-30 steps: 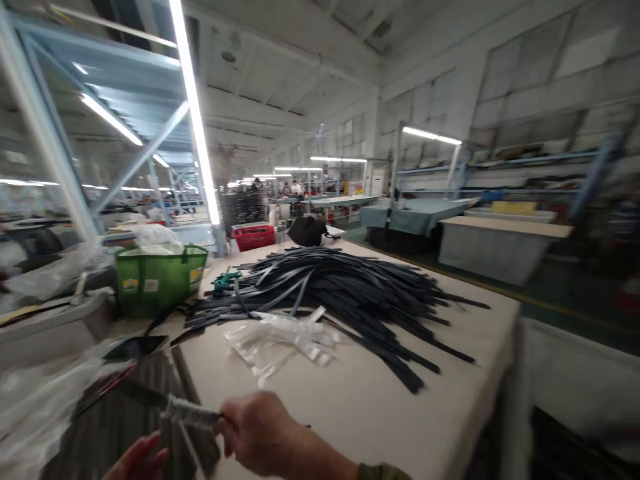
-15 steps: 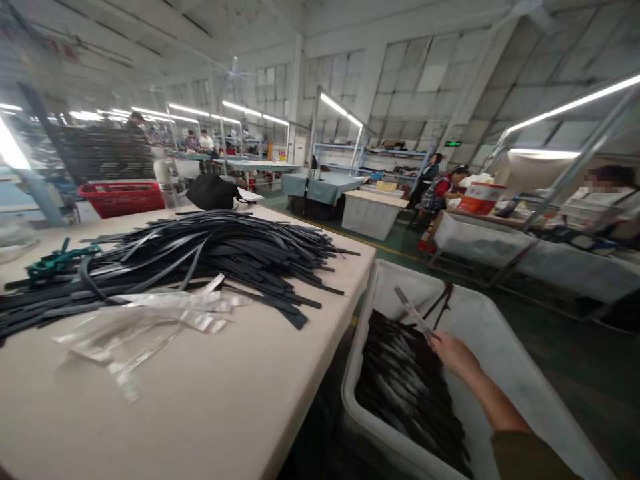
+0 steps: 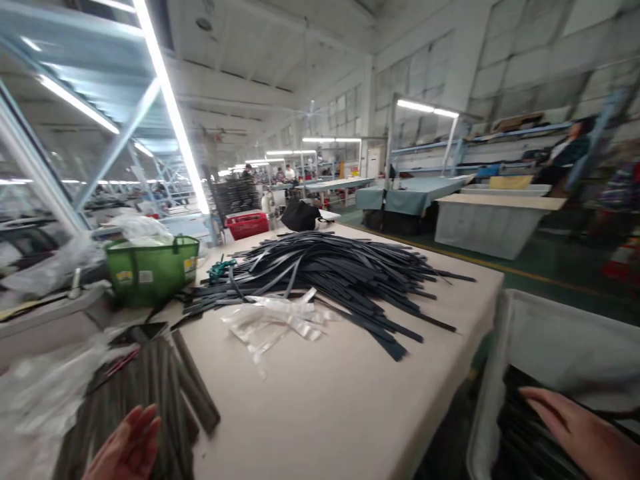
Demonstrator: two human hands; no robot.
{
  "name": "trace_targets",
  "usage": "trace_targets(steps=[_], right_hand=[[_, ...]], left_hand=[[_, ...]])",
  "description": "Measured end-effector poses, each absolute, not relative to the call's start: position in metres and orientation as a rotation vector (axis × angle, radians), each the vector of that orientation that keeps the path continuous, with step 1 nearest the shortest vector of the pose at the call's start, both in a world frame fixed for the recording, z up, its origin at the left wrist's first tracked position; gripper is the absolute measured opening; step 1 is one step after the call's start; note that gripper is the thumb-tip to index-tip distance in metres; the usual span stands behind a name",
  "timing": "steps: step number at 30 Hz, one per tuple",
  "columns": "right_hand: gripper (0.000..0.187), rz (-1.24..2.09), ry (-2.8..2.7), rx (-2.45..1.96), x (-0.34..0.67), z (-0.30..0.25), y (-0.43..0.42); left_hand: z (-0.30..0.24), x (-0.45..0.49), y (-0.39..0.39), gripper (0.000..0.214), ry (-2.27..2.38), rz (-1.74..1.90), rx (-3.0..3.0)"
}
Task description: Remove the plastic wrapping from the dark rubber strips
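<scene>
At the lower left my left hand [image 3: 127, 443] is open, fingers stretched out with nothing in them. It is in front of a pile of grey-brown strips [image 3: 160, 380] on the near left of the table. My right hand [image 3: 575, 423], at the lower right, is slightly blurred over the pale bin [image 3: 565, 333]. Its fingers reach forward, and no strip shows in them. Dark strips [image 3: 520, 427] lie in the bin just below and beside this hand. A big heap of black flat strips [image 3: 345, 273] covers the middle of the table.
Crumpled clear plastic [image 3: 280, 317] lies before the black heap on the pale tabletop [image 3: 300, 420]. A green bag [image 3: 153, 270] stands at the left, and a red basket [image 3: 247, 225] behind. A lidded grey bin [image 3: 487, 227] stands beyond the aisle. People are farther back.
The view has turned left. My right hand no longer shows the pale strip it held over the bin. My left hand has come into view with the grey-brown strips.
</scene>
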State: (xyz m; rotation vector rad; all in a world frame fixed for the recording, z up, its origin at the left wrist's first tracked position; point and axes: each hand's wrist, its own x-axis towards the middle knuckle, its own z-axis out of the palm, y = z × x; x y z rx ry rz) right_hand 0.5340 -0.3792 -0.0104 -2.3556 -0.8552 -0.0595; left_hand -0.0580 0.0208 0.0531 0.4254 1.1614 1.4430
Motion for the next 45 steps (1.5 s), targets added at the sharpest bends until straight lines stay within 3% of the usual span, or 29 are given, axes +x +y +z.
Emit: trace_targets(steps=[7,12,17,21,24,33,42,45], right_hand=[[0.037,-0.205,-1.439,-1.992,0.413,0.075,-0.172],[0.038,-0.089,-1.639,-1.626,0.332,0.055,-0.064],[0.033,-0.141,-1.716,-1.240,0.231,0.013,0.018],[0.032,-0.023,-1.885,-1.174,0.183,-0.020,0.036],[0.042,0.184,-1.958,-1.342,0.176,-0.029,0.037],[0.079,0.392,-1.872,-1.949,0.102,0.013,0.055],[0.069,0.714,-1.800,-1.889,0.052,0.031,0.092],[0.046,0.888,-1.711,-1.816,0.064,0.034,0.099]], left_hand=[[0.054,-0.051,0.013,0.023,1.022,1.398,0.389],[0.052,-0.032,0.000,0.017,0.895,1.400,0.350],[0.040,-0.022,0.016,0.025,0.821,1.477,0.357],[0.040,-0.023,0.011,0.028,0.731,1.498,0.348],[0.044,-0.027,0.008,0.026,0.744,1.507,0.312],[0.045,-0.035,0.013,0.022,0.802,1.568,0.273],[0.040,-0.041,0.018,0.018,0.844,1.617,0.240],[0.042,-0.041,0.016,0.017,0.900,1.587,0.229]])
